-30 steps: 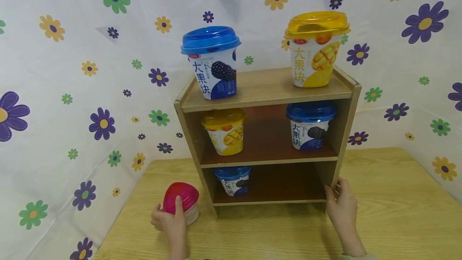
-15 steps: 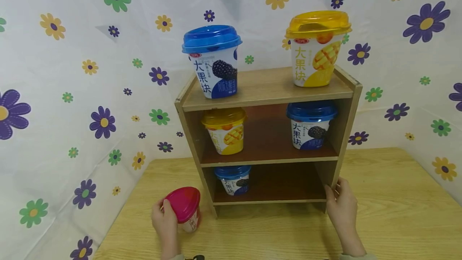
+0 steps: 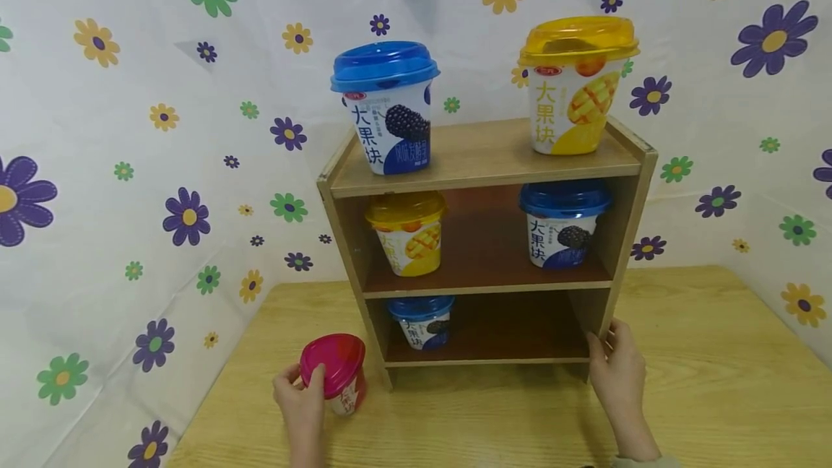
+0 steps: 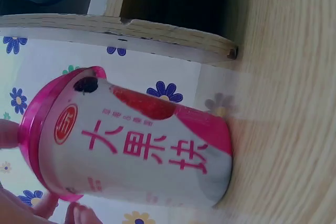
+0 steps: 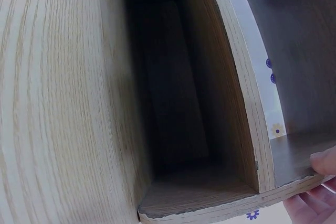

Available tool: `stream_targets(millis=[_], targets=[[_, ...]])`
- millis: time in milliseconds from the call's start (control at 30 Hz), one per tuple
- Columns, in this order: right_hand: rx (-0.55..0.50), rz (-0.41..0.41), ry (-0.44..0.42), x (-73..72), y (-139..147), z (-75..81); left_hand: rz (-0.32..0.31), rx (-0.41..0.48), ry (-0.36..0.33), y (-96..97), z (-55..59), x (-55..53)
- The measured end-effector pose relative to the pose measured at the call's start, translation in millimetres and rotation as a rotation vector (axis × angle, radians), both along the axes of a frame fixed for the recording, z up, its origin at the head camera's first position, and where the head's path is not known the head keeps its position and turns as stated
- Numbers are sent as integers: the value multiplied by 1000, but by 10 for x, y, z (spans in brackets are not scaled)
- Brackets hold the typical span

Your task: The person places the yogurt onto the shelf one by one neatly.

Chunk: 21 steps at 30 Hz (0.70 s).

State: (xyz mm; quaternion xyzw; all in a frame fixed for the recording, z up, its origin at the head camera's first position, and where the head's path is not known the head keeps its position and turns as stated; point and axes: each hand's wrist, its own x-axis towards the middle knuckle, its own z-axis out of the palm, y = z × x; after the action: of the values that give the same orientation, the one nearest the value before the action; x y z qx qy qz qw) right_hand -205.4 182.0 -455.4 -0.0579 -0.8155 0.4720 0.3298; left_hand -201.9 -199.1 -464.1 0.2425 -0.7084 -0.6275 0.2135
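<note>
A yogurt cup with a pink lid (image 3: 334,365) stands on the table just left of a small wooden shelf (image 3: 500,365). My left hand (image 3: 300,399) grips it by the lid, thumb on top and fingers at the rim. The left wrist view shows the cup's printed front (image 4: 142,140) and its base at the tabletop. My right hand (image 3: 617,374) pinches the shelf's right side panel near the bottom board, thumb inside and fingers outside. In the right wrist view the thumb (image 5: 324,162) lies on that panel's inner face.
On the shelf's top stand a blue-lidded cup (image 3: 393,110) and a yellow-lidded cup (image 3: 575,92). The middle level holds another yellow-lidded cup (image 3: 412,237) and a blue-lidded one (image 3: 564,226). One more blue-lidded cup (image 3: 422,323) is at bottom left. Flowered cloth (image 3: 214,114) hangs behind.
My left hand has turned the pink-lidded cup, bringing its printed front into view, and shifted it slightly right. The right hand has kept its hold on the shelf.
</note>
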Motion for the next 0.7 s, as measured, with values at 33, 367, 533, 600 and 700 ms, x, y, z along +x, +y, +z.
stream_targets(millis=[33, 367, 533, 600, 700], targets=[[-2, -1, -2, 0, 0, 1, 8, -12, 5, -3, -6, 1], [-10, -14, -2, 6, 1, -6, 18, -34, 42, -163, -171, -73], [-13, 2, 4, 7, -10, -10, -137, -1, 39, -209, -108, 25], [-9, 3, 14, 4, -14, -7, -246, 16, 47, -255, -112, 69], [3, -4, 25, 2, -12, -1, -398, 21, 83, -305, -150, 112]])
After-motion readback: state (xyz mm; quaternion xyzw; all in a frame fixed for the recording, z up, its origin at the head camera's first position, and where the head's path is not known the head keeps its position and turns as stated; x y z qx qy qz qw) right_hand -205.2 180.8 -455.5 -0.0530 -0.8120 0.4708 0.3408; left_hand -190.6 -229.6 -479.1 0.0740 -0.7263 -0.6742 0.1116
